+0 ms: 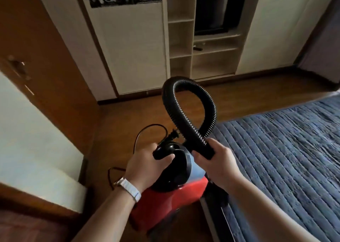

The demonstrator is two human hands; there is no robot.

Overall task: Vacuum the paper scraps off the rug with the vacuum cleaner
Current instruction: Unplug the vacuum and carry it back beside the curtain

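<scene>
**VACUUM AND HOSE: CURRENT STATE**

**Unit.** The vacuum (174,201) is a compact canister with a red body and a black domed top. It stands on the wood floor (128,116), just beside the left edge of the rug (285,149) and directly below both hands. A black ribbed hose (185,81) rises from the top of the unit, forms one tall loop that crosses over itself, and ends in a smooth black cuff (209,150). A thin dark cord (153,125) arcs over the floor to the left of the unit; its plug (173,135) lies beside the black top.

**Hands.** The left hand (147,160) grips a black fitting on top of the vacuum, fingers (152,147) and thumb curled round it. A watch (129,187) with a white strap sits on that wrist. The right hand (219,162) grasps the cuff, fingers (198,155) wrapped round it, with the open end pointing down and to the right.

**Rug.** Dark blue, quilted in parallel ribs. It covers the right side of the view. The picture is too blurred to tell small items on it.

**Storage.** A pale wardrobe (132,48) stands at the far wall, with open shelves (181,39) in its middle section. The large upper compartment holds a TV (217,13). On the shelf below it lies one small dark item (197,48), too small to identify.

**Surroundings.** A brown door (36,39) stands at the left.
</scene>
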